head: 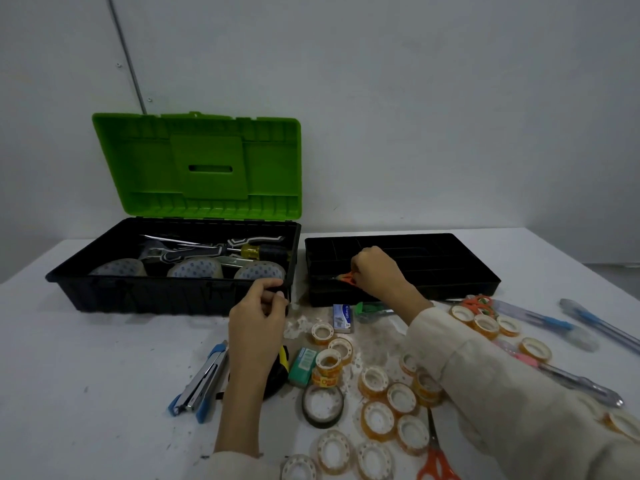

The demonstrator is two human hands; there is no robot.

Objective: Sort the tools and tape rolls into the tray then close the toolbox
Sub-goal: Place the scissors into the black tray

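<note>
Along the near edge of the white worktop lie many small tape rolls, orange-handled scissors and a black tape roll; left of them sit blue-and-silver utility knives. Pens rest toward the right edge. The left hand is loosely curled, fingertips pinched at the front right corner of the open toolbox; whether it grips anything is unclear. The right hand, sleeve trailing over the rolls, reaches into the black divided tray beside the toolbox and is closed around small orange scissors, lowering them into a front left compartment. To do this well, lay the scissors flat along the compartment so nothing sticks above the rim, then let go cleanly. Farther back, the toolbox holds large clear tape rolls and a yellow-handled screwdriver; its green lid stands upright, so closing is still well ahead
</note>
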